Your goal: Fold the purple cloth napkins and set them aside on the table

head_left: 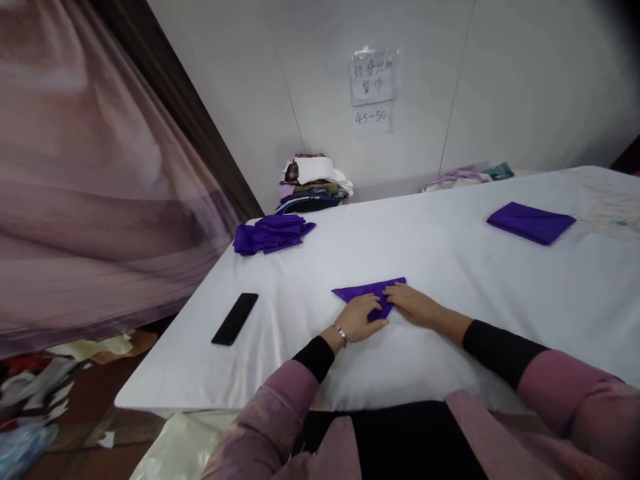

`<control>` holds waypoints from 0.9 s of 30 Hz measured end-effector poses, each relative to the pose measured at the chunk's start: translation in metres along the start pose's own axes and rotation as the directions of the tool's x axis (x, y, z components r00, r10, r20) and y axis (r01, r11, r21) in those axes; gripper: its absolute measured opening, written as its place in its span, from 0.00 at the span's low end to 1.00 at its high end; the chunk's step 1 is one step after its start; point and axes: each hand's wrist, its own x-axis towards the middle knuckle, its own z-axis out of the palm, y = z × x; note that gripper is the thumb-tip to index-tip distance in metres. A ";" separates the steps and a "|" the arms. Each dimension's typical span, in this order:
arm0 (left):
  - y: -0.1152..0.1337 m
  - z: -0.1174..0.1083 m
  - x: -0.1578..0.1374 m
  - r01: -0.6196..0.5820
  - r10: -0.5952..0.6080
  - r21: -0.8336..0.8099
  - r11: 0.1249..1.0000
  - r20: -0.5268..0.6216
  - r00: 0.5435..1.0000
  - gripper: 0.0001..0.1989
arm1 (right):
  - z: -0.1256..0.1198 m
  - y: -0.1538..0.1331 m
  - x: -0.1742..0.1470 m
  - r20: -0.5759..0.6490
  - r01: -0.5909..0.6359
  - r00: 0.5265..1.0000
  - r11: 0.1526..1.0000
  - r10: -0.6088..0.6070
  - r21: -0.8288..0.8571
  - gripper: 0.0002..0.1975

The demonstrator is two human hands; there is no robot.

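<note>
A purple cloth napkin [367, 289], folded into a small triangular shape, lies on the white-covered table in front of me. My left hand [361, 317] rests on its lower left part, fingers spread and lying on the cloth. On the right side of the same napkin, my right hand [407, 302] lies with its fingers stretched across the fabric. Parts of the napkin are hidden under both hands. Farther right sits another purple napkin [531, 223], folded flat. A loose, crumpled heap of purple cloth [273, 234] is at the table's far left.
A black phone [235, 319] lies left of my hands on the white tablecloth [290, 373]. Behind the table's far edge are stacked clothes [315, 183] and more fabric [463, 177]. Handwritten paper signs [373, 78] hang on the wall. A draped curtain [100, 167] borders the left.
</note>
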 end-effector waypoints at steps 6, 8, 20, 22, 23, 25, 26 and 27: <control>0.001 0.015 0.023 0.158 -0.148 0.177 0.971 -0.071 0.986 0.27 | 0.002 0.000 -0.005 -0.027 0.013 1.000 1.000 -0.014 -0.025 0.17; -0.001 0.024 0.025 0.165 -0.166 0.233 0.958 -0.016 0.986 0.31 | 0.002 -0.004 -0.006 -0.041 0.010 0.999 1.000 -0.011 -0.023 0.18; -0.004 0.030 0.023 0.181 -0.188 0.264 0.947 -0.001 0.982 0.33 | -0.027 -0.006 -0.001 -0.087 -0.675 0.618 0.585 0.781 0.451 0.14; -0.004 0.030 0.023 0.183 -0.189 0.251 0.950 -0.001 0.982 0.33 | -0.033 -0.001 0.001 0.123 -0.737 0.498 0.344 0.859 0.582 0.15; -0.004 0.030 0.023 0.185 -0.190 0.247 0.951 -0.002 0.982 0.33 | -0.035 0.001 0.003 0.203 -0.743 0.480 0.273 0.853 0.610 0.16; -0.004 0.031 0.023 0.188 -0.192 0.245 0.951 -0.008 0.981 0.33 | -0.035 0.004 0.010 0.288 -0.752 0.473 0.211 0.833 0.624 0.18; -0.004 0.031 0.023 0.187 -0.189 0.247 0.951 -0.013 0.982 0.33 | -0.034 0.006 0.014 0.310 -0.761 0.466 0.197 0.829 0.618 0.19; -0.004 0.032 0.023 0.184 -0.186 0.250 0.951 -0.017 0.982 0.33 | -0.032 0.008 0.017 0.322 -0.771 0.456 0.187 0.830 0.608 0.19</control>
